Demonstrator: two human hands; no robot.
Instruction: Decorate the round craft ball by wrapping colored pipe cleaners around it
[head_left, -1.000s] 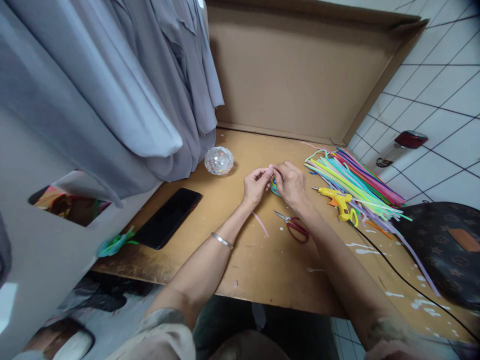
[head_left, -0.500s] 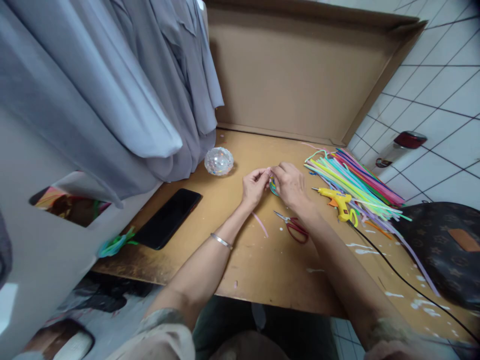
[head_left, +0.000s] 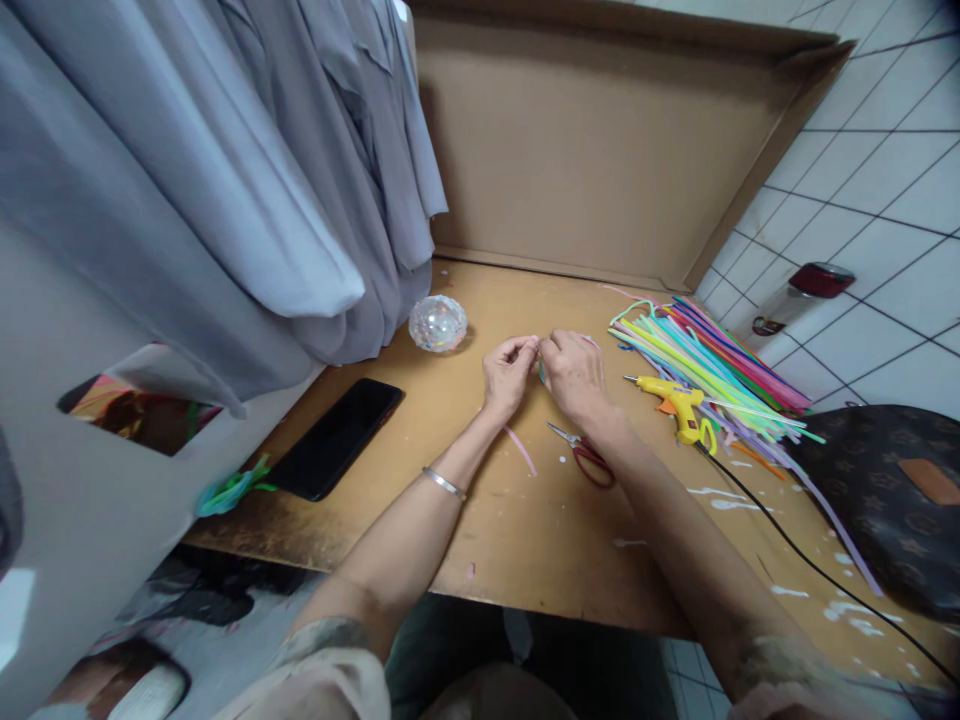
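Note:
My left hand (head_left: 510,372) is closed, thumb and forefinger pinched at their tips. Right against it, my right hand (head_left: 574,368) is closed too, its fingers bent round a small work of pipe cleaners. Most of that work is hidden; a bit of pink (head_left: 591,342) shows behind the right knuckles and a blue-green bit (head_left: 541,372) shows between the hands. Red-handled scissors (head_left: 589,460) lie partly open by my right wrist. A short pink pipe cleaner (head_left: 520,450) lies on the table beside my left wrist.
A clear faceted bowl (head_left: 438,324) stands behind the black phone (head_left: 337,438). On the right are a yellow glue gun (head_left: 675,403) with its black cord, a heap of coloured pipe cleaners (head_left: 720,350) and a brown bag (head_left: 885,500). Cardboard (head_left: 600,150) stands at the back; grey cloth hangs left.
My right hand has turned and shifted slightly left, covering more of the blue-green piece. Pink now shows behind its knuckles. The left hand has hardly moved.

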